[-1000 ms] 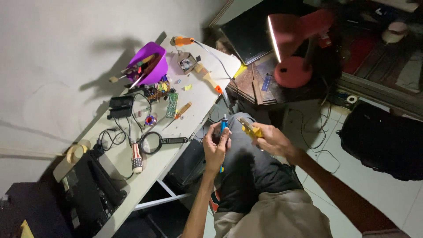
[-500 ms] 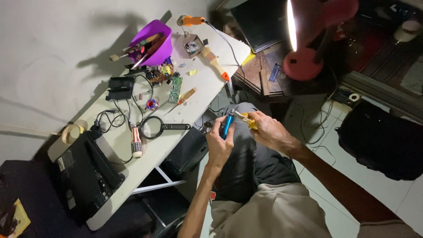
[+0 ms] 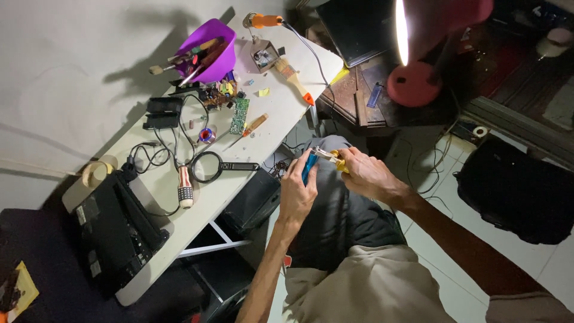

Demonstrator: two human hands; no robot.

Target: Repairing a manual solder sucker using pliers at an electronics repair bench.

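1. Our left hand has its fingers curled tight round a blue-handled tool, over the lap, just right of the white table.
2. Our right hand pinches yellow-handled pliers, tips meeting the blue tool.
3. Best keep both steady and close under the red lamp.
4. The purple bowl at the table's far end holds brushes and screwdrivers.

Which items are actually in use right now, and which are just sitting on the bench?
In use: left hand on blue tool; right hand on yellow-handled pliers.

Lying about: magnifier, purple bowl, brush, green board, soldering iron, red lamp.
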